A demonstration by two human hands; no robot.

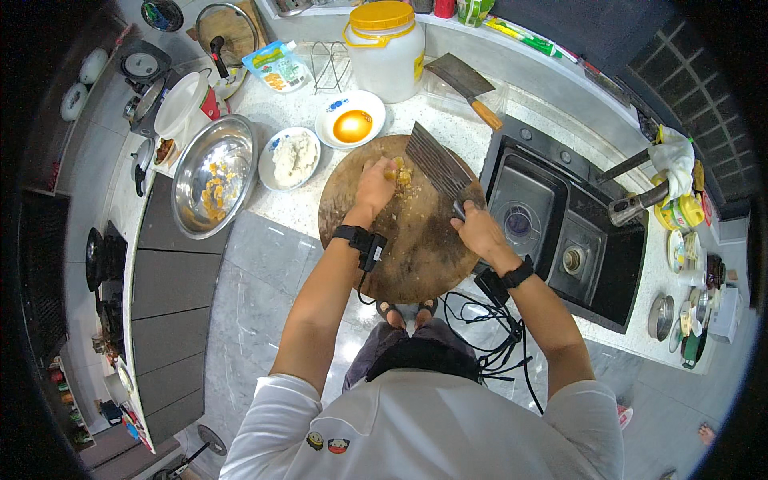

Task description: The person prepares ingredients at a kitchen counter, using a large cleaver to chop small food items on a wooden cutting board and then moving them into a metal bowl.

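A round wooden chopping board [392, 256] lies at the counter's front edge. My left hand [375, 188] rests on it, fingers curled onto yellow food pieces [402, 172]; small crumbs are scattered beside them. In my right hand [482, 234] is the handle of a cleaver [438, 162] with a ridged-looking blade. The blade slants up and left over the board's far right part, just right of the pieces. Left of the board, a steel basin [192, 172] contains more yellow pieces. Behind the board are a bowl of white paste [294, 158] and a bowl of amber liquid [353, 126].
To the right is a dark double sink [524, 180] with a faucet [628, 210]. A second cleaver [460, 78] lies across a clear tray at the back. A yellow-lidded tub [384, 60] and a food pouch [277, 67] stand there too. Black cables [500, 344] hang below my right arm.
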